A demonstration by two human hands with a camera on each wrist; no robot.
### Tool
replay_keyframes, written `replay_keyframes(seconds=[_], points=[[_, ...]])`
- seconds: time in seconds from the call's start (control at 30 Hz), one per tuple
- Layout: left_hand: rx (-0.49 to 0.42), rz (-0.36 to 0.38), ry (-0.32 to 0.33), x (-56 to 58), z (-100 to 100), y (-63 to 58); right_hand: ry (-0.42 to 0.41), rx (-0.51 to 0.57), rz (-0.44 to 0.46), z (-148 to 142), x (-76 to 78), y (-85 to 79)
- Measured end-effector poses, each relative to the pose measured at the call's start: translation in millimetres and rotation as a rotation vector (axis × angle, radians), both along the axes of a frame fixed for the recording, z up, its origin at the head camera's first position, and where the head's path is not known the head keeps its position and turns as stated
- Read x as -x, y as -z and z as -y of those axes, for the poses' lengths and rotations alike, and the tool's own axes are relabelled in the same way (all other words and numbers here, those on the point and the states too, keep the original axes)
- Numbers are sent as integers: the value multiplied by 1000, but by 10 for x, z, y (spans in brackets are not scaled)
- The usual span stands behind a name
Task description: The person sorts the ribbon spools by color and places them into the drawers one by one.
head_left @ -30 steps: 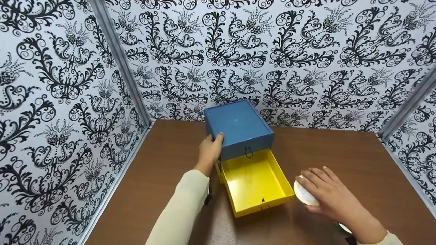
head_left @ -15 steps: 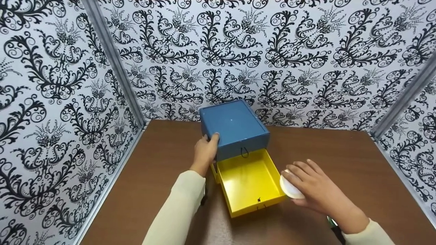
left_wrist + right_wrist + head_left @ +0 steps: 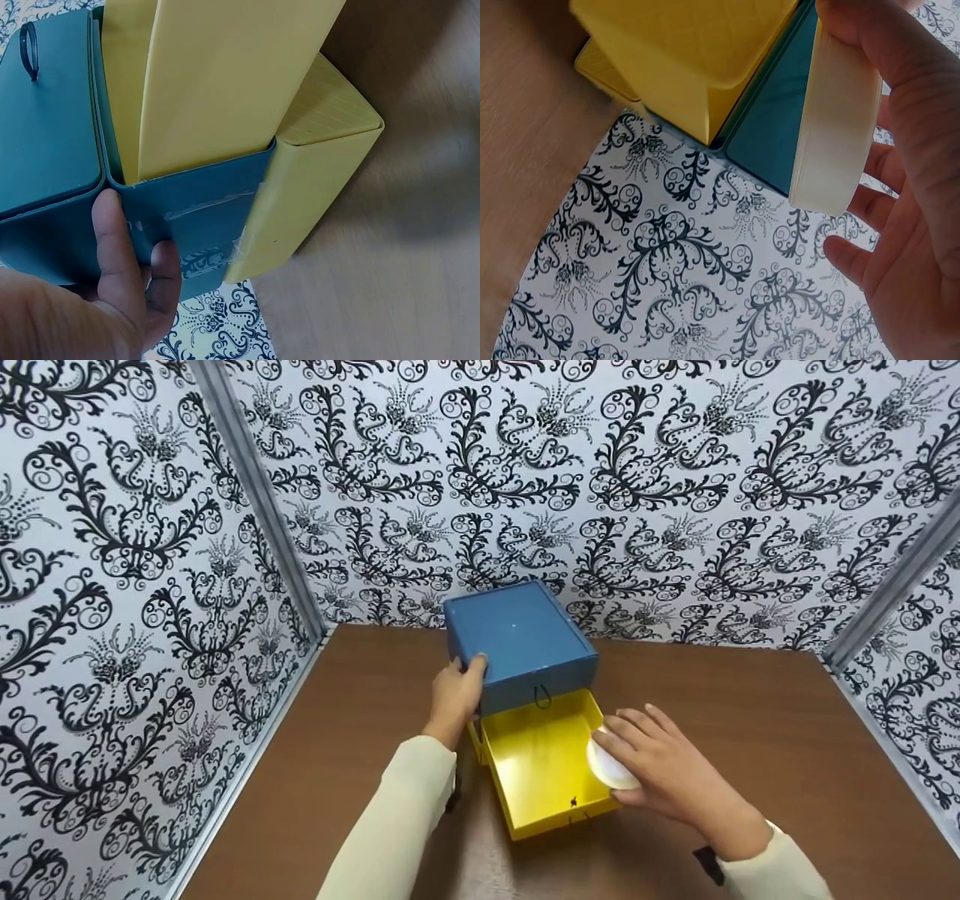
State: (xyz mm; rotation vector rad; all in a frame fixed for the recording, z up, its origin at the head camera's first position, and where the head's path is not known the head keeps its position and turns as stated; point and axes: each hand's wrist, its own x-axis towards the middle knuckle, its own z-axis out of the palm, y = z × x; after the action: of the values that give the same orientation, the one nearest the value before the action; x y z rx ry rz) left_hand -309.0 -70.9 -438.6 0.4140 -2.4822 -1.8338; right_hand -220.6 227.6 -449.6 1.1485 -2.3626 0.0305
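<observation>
A small drawer box has a blue upper part (image 3: 517,634) and a yellow drawer (image 3: 540,765) pulled out below, toward me. My left hand (image 3: 457,690) grips the blue part at its front left corner, thumb on the top and fingers down the side; the left wrist view shows these fingers (image 3: 116,247) against the blue wall. In my right hand (image 3: 667,765) is a cream roll of tape (image 3: 836,124), held by its edge between thumb and fingers. The roll's pale round face overlaps the drawer's right wall in the head view. The drawer's visible floor is bare.
The box stands on a brown wooden table (image 3: 360,697), near the patterned back wall (image 3: 525,472). Black loop handles (image 3: 542,697) stick out from the drawer fronts. A patterned panel (image 3: 135,585) closes the left side.
My right hand has carried the roll of tape leftward, from beside the yellow drawer to over its right edge. My left hand keeps its grip on the box.
</observation>
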Motion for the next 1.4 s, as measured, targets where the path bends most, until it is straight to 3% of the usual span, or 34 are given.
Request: replay_keyframes(seconds=[0.23, 0.6, 0.9, 1.13, 1.4], points=[[8, -5, 9, 1, -1, -1, 11, 35, 27, 123, 95, 11], [17, 4, 15, -16, 8, -2, 28, 104, 99, 261, 287, 210], [14, 26, 6, -8, 6, -2, 11, 69, 116, 440, 332, 227], [23, -8, 21, -5, -30, -2, 7, 58, 94, 518, 347, 285], [9, 10, 31, -7, 24, -6, 13, 4, 142, 626, 425, 315]])
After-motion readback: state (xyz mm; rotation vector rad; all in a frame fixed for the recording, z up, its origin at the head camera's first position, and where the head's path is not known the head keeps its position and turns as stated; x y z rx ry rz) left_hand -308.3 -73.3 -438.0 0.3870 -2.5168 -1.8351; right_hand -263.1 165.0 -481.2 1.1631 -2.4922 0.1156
